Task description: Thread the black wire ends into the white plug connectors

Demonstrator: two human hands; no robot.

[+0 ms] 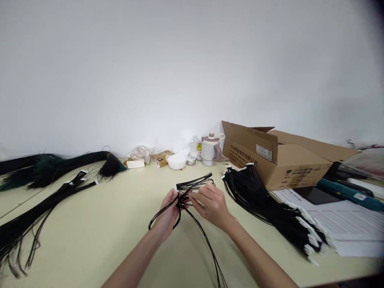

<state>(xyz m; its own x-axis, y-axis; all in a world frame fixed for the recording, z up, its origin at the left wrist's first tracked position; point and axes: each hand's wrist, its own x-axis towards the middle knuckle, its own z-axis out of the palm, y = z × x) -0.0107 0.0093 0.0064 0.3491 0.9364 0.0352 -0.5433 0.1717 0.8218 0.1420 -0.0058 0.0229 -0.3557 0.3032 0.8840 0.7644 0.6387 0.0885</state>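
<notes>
Above the middle of the table, my left hand (167, 216) is closed round a black wire harness (192, 183) near a white connector at its end. One loop of wire hangs over this hand, and loose strands trail down toward the table's front edge. My right hand (210, 202) has its fingers bent in a pinch at the same wires, just right of the left fingertips. Several strands fan out behind the right fingers. The fingertips partly hide where the wires meet the connector.
Bundled black harnesses with white connectors (267, 200) lie at right, beside an open cardboard box (279, 164) and papers (354, 228). More black wire bundles (39, 208) lie at left. Along the wall stand a white bowl (177, 162) and a lidded mug (208, 152).
</notes>
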